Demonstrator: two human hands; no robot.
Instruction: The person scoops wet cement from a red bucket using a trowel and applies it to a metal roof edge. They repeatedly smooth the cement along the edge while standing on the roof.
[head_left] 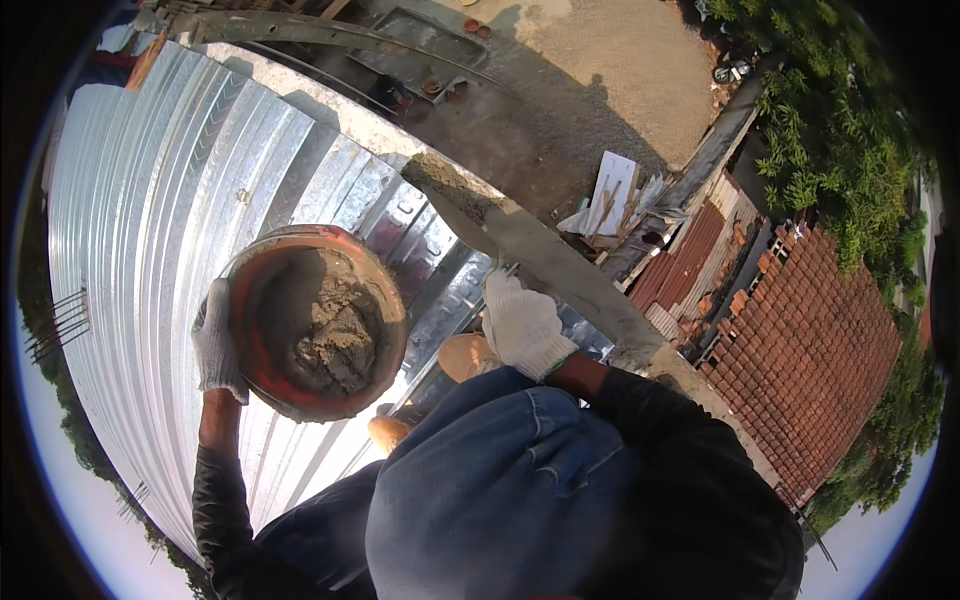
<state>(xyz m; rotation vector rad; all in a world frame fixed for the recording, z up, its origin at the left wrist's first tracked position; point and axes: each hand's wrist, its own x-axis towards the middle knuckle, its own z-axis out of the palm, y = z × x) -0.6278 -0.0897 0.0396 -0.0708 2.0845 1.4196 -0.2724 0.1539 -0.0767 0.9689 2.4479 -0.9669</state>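
A round reddish bowl (263, 390) holds wet grey mortar (340, 335), heaped toward its right side. My left hand (216, 340), in a white knit glove, grips the bowl's left rim. My right hand (525, 322), gloved the same way, is closed around the handle of a trowel (465, 226). The trowel's blade points away to the upper left, along the edge of a concrete wall top (560, 260). A patch of fresh mortar (452, 186) lies on the wall beside the blade. Most of the handle is hidden inside the glove.
Shiny corrugated metal sheets (150, 240) spread under the bowl and my feet. Past the wall, the ground lies far below, with a sand area (630, 80) and a white board (610, 190). A tiled roof (800, 350) and trees (840, 130) stand to the right.
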